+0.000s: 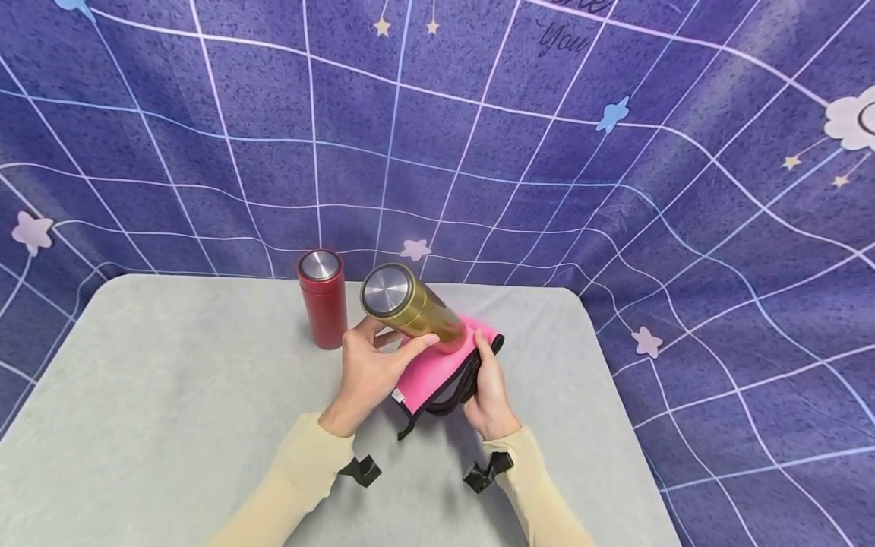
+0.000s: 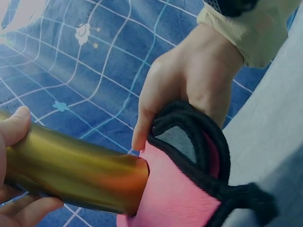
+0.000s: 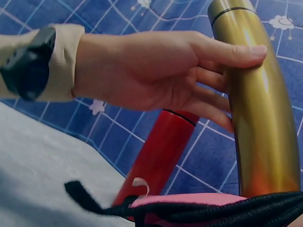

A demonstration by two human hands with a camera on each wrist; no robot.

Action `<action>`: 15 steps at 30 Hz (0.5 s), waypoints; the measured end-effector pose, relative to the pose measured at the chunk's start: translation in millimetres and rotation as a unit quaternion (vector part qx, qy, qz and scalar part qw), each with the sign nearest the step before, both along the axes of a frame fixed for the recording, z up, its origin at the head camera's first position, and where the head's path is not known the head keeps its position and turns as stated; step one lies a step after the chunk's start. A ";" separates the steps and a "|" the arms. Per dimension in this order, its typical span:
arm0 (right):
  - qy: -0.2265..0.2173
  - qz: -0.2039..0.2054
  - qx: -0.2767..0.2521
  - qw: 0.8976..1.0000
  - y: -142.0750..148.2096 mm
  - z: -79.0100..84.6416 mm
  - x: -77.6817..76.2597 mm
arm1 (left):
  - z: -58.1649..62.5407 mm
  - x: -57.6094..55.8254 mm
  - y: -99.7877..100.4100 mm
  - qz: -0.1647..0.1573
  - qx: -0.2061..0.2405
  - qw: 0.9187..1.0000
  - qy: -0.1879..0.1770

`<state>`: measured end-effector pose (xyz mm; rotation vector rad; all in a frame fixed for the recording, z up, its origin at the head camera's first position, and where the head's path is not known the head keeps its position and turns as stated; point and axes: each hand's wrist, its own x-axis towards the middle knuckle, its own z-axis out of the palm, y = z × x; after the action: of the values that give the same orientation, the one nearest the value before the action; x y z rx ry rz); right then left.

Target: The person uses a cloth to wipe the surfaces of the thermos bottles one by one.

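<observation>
My left hand [image 1: 369, 368] grips a gold thermos bottle [image 1: 424, 310] with a silver lid, tilted so that its lid end is raised to the left. The bottle's lower end [image 2: 132, 184] meets a pink pouch [image 1: 431, 372] with black trim and a loose black strap; whether it is inside or only against the fabric I cannot tell. The pouch is held at its right side by my right hand [image 1: 488, 387], thumb over the pink face, other fingers mostly hidden. In the right wrist view, the left thumb and fingers [image 3: 246, 56] wrap the gold bottle.
A red thermos bottle [image 1: 324, 308] with a silver lid stands upright on the grey-covered table [image 1: 171, 395], left of the gold one. Behind and to the right hangs a purple-blue curtain [image 1: 437, 152] with a grid and star pattern.
</observation>
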<state>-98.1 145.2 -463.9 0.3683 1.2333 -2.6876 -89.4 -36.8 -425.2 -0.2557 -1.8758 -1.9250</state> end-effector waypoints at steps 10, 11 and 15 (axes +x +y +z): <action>-0.032 0.017 0.005 0.999 -0.9 -5.8 8.5 | -11.2 -4.5 -4.0 -0.006 -0.057 0.996 0.075; -0.033 0.016 0.006 0.999 -0.5 -6.0 9.0 | -11.8 -4.5 -4.2 -0.006 -0.061 0.995 0.079; -0.034 0.015 0.023 0.999 2.4 -6.5 10.9 | -14.6 -4.9 -5.1 -0.012 -0.075 0.993 0.087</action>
<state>-87.2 147.6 -470.4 0.4416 1.2738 -2.6021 -94.3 -41.9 -439.8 -0.4773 -1.9091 -1.7187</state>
